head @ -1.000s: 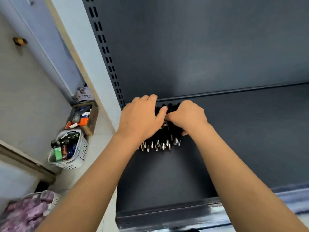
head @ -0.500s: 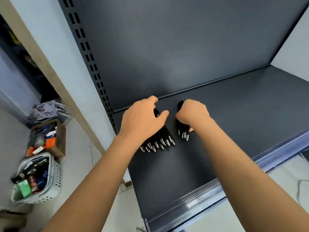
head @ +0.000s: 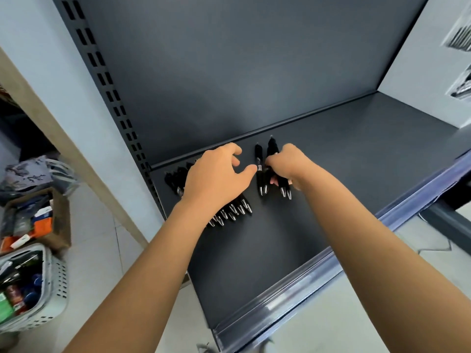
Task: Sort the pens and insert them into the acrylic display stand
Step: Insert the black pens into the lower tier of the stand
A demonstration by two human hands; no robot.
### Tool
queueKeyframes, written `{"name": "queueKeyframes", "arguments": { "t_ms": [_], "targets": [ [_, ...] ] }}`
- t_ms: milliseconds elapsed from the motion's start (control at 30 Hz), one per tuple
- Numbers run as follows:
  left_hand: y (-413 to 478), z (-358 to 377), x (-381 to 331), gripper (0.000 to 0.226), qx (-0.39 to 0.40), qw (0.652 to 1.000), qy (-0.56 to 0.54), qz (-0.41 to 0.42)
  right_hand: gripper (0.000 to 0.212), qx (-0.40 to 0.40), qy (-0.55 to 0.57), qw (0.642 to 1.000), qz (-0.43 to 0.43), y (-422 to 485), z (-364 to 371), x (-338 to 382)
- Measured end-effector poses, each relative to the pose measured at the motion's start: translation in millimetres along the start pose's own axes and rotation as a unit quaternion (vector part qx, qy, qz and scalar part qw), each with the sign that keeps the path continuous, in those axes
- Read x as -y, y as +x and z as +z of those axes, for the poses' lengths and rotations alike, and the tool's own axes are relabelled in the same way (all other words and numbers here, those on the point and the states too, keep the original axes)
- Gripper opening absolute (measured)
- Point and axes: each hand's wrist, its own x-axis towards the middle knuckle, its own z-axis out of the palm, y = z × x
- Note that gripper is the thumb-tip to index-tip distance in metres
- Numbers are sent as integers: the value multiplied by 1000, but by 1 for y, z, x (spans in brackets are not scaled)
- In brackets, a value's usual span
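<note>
Near the back left of the dark shelf [head: 356,161] lies a bunch of black pens [head: 233,210], tips toward the person. The left hand [head: 216,179] covers them, fingers bent; whether it grips any is hidden. The right hand [head: 290,163] clutches a few more mid-barrel. One loose pen [head: 259,154] lies between the hands. Light, stiff and smooth, they will probably roll; mid-barrel looks the surest hold.

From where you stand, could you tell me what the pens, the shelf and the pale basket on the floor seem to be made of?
Pens: likely plastic barrels, glossy black, with shiny silver tips that look metallic or plated. Shelf: probably painted sheet metal, matte dark grey, with a slotted upright. Basket: moulded plastic, pale, with perforated walls.
</note>
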Motion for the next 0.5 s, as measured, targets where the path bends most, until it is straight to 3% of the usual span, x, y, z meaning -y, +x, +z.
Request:
{"name": "queueKeyframes", "arguments": {
  "t_ms": [133, 267, 333, 500],
  "targets": [
    [1, 6, -4, 42, 12, 998, -59, 3, 12, 61, 259, 962, 55, -4, -15, -17],
    [14, 17, -32, 35, 30, 989, -141, 13, 18, 138, 474, 866, 76, -24, -38, -32],
    [22, 28, -53, 37, 67, 985, -158, 23, 18, 151, 514, 842, 59, -38, -53, -37],
    [34, 56, -119, 35, 188, 956, -223, 20, 23, 149, 523, 839, 16, -57, -112, -61]
  ]
}}
